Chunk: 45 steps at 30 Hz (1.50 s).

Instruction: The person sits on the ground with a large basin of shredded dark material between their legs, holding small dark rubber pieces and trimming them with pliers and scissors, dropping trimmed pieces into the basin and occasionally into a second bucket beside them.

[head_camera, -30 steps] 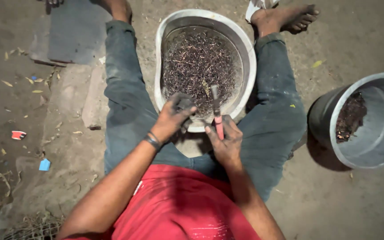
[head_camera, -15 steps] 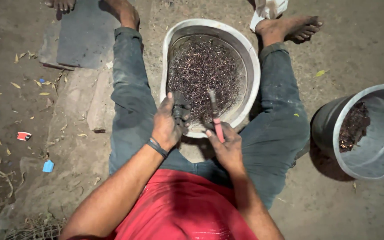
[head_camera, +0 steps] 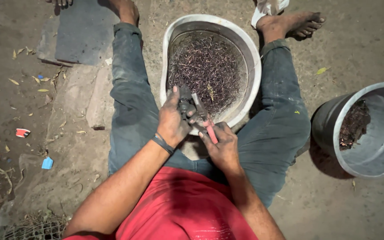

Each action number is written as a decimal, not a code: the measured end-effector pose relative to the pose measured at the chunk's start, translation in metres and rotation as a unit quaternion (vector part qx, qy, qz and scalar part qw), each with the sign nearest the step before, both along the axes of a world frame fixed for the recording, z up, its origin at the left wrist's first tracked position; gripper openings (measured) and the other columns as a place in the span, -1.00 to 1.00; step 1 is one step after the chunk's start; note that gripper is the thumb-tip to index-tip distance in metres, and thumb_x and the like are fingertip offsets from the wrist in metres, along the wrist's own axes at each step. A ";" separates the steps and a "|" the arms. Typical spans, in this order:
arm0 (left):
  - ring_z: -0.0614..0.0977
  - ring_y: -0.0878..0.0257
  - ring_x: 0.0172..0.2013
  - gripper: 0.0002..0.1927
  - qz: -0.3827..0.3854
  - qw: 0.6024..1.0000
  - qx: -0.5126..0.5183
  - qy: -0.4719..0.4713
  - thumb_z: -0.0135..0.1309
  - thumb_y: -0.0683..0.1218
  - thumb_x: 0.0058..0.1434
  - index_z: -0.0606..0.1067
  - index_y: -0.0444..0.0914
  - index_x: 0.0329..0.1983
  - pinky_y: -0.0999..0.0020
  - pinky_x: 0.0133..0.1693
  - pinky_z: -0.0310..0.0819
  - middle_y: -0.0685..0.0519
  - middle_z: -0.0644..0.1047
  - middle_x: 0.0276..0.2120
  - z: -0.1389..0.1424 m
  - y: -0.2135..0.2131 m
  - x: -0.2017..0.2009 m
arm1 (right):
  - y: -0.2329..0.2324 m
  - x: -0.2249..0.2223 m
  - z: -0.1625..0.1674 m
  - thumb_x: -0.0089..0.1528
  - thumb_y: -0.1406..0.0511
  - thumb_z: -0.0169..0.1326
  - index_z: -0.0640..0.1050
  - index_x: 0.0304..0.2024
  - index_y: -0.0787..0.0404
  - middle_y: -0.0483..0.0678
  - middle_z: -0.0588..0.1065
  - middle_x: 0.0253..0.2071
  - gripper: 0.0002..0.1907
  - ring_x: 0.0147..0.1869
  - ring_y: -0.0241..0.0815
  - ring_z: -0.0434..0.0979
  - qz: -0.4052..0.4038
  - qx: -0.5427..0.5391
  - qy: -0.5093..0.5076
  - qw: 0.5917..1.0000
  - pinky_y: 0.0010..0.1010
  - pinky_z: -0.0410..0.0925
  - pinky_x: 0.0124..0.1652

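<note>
Over the near rim of the oval basin (head_camera: 169,66), the right hand (head_camera: 221,146) gripped red-handled pliers (head_camera: 204,119), while the left hand (head_camera: 173,119) clasped a small dark piece (head_camera: 186,106) at their tip. Beyond lay tangled wire scraps (head_camera: 207,66); right of the basin stood a grey bucket (head_camera: 378,146).

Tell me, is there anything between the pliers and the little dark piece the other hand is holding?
Nothing visible. The right hand holds red-handled pliers, whose tip meets the small dark piece pinched in the left hand, over the edge of the oval basin of thin twiggy bits. No other thing sits between them.
</note>
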<state>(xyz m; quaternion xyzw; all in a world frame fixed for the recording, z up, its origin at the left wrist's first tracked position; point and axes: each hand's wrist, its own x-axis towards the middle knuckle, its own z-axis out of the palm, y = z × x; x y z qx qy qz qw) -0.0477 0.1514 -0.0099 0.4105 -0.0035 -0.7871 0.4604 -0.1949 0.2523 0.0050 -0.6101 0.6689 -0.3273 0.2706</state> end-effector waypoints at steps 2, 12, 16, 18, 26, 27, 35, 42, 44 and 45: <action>0.37 0.32 -0.57 -0.59 -0.003 0.997 -0.005 0.071 -0.04 0.24 0.38 0.40 -0.19 -0.12 0.41 -0.58 0.20 0.08 0.44 -0.46 -0.002 -0.002 -0.003 | 0.001 0.000 -0.001 0.13 0.27 0.34 0.64 -0.13 0.25 0.06 0.48 -0.33 -0.70 -0.32 0.06 0.54 -0.017 0.010 -0.009 1.000 -0.18 0.41 -0.26; 0.28 0.37 -0.72 -0.61 -0.137 0.989 -0.043 0.042 -0.05 0.22 0.37 0.41 -0.19 -0.08 0.45 -0.74 0.07 0.05 0.44 -0.50 0.011 0.007 -0.014 | 0.006 -0.010 -0.017 0.20 0.29 0.30 0.61 -0.13 0.34 0.04 0.51 -0.29 -0.72 -0.28 -0.06 0.51 -0.095 -0.019 -0.065 0.993 -0.27 0.40 -0.22; 0.29 0.39 -0.72 -0.64 -0.213 0.973 -0.089 -0.010 -0.01 0.15 0.40 0.42 -0.17 0.07 0.49 -0.73 0.10 0.05 0.45 -0.47 0.011 0.024 -0.015 | 0.008 -0.020 -0.028 0.25 0.26 0.27 0.61 -0.18 0.34 -0.02 0.53 -0.37 -0.76 -0.30 -0.24 0.43 -0.182 0.057 -0.142 0.971 -0.36 0.39 -0.21; 0.42 0.29 -0.55 -0.62 -0.254 0.925 -0.259 -0.115 0.01 0.09 0.45 0.42 -0.23 0.17 0.40 -0.54 0.28 0.01 0.50 -0.35 0.008 0.025 -0.012 | 0.014 -0.024 -0.029 0.25 0.26 0.26 0.61 -0.17 0.33 -0.04 0.53 -0.33 -0.76 -0.27 -0.27 0.45 -0.170 0.041 -0.148 0.973 -0.38 0.39 -0.19; 0.61 -0.23 -0.13 -0.54 -0.323 0.579 -0.493 -0.563 0.09 -0.03 0.26 0.39 -0.32 0.16 -0.01 -0.13 0.50 -0.26 0.56 -0.03 -0.015 0.010 0.009 | 0.010 -0.011 -0.008 0.20 0.32 0.26 0.61 -0.21 0.33 0.02 0.48 -0.28 -0.81 -0.25 -0.15 0.52 -0.010 0.003 -0.098 0.995 -0.41 0.39 -0.19; 0.61 -0.22 -0.12 -0.58 -0.373 0.554 -0.466 -0.581 0.09 0.01 0.30 0.41 -0.30 0.13 -0.02 -0.10 0.50 -0.25 0.57 -0.06 -0.021 0.010 0.010 | 0.009 -0.009 -0.003 0.21 0.33 0.25 0.60 -0.20 0.33 0.01 0.49 -0.25 -0.81 -0.22 -0.18 0.53 0.000 -0.018 -0.109 0.994 -0.42 0.40 -0.16; 0.66 -0.17 -0.10 -0.60 -0.395 0.645 -0.391 -0.524 0.15 0.02 0.29 0.46 -0.31 0.08 0.05 -0.05 0.56 -0.23 0.63 -0.15 -0.055 0.015 0.026 | 0.017 -0.023 0.002 0.24 0.31 0.19 0.55 0.16 0.27 -0.11 0.55 -0.32 -0.58 -0.31 -0.34 0.50 -0.131 0.012 -0.291 0.948 -0.48 0.40 -0.26; 0.66 0.15 -0.22 -0.59 -0.245 0.766 -0.374 -0.461 0.15 0.04 0.36 0.49 -0.34 0.10 0.25 -0.19 0.54 -0.08 0.62 -0.19 -0.051 -0.008 0.028 | 0.005 -0.030 -0.014 0.25 0.30 0.25 0.57 -0.17 0.37 -0.02 0.53 -0.30 -0.76 -0.26 -0.28 0.49 -0.051 0.008 -0.108 0.993 -0.39 0.41 -0.18; 0.56 0.24 -0.39 -0.61 -0.245 0.841 -0.276 -0.396 0.11 0.04 0.36 0.50 -0.33 0.10 0.34 -0.36 0.50 0.00 0.56 -0.27 -0.054 -0.005 0.027 | 0.004 -0.026 -0.017 0.24 0.27 0.21 0.58 -0.11 0.36 -0.02 0.55 -0.28 -0.72 -0.25 -0.31 0.51 -0.036 -0.001 -0.127 0.991 -0.38 0.41 -0.18; 0.56 0.29 -0.40 -0.63 -0.211 0.866 -0.258 -0.374 0.11 0.02 0.36 0.50 -0.33 0.07 0.39 -0.37 0.49 0.04 0.56 -0.28 -0.055 -0.003 0.027 | 0.003 -0.025 -0.018 0.23 0.24 0.22 0.59 -0.14 0.35 -0.01 0.55 -0.33 -0.71 -0.28 -0.31 0.50 -0.031 0.076 -0.146 0.986 -0.37 0.41 -0.21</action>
